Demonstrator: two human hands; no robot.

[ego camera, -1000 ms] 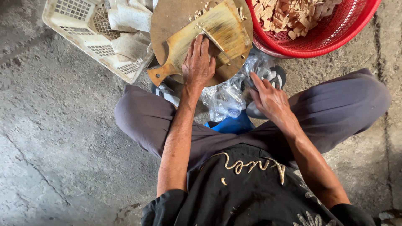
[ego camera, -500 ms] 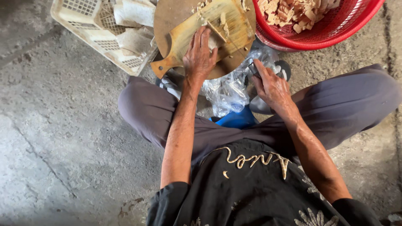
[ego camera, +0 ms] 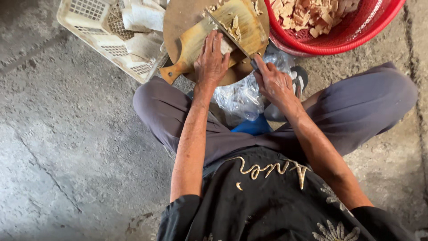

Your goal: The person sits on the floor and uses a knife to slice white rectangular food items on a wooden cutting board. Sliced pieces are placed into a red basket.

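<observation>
Head view: left hand (ego camera: 211, 60) flat, fingers together, pressing a pale block on the paddle cutting board (ego camera: 214, 33); right hand (ego camera: 274, 82) fingers clamped on knife (ego camera: 232, 38).

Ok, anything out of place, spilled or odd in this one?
Nothing spilled or damaged. One oddity: the paddle-shaped cutting board lies askew on a round wooden board, its handle sticking out past the rim. The left hand rests on it; the right hand holds a knife.

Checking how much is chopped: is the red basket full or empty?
Partly full: the red basket holds a heap of pale cut pieces; its top is out of frame, so the level is unclear.
</observation>
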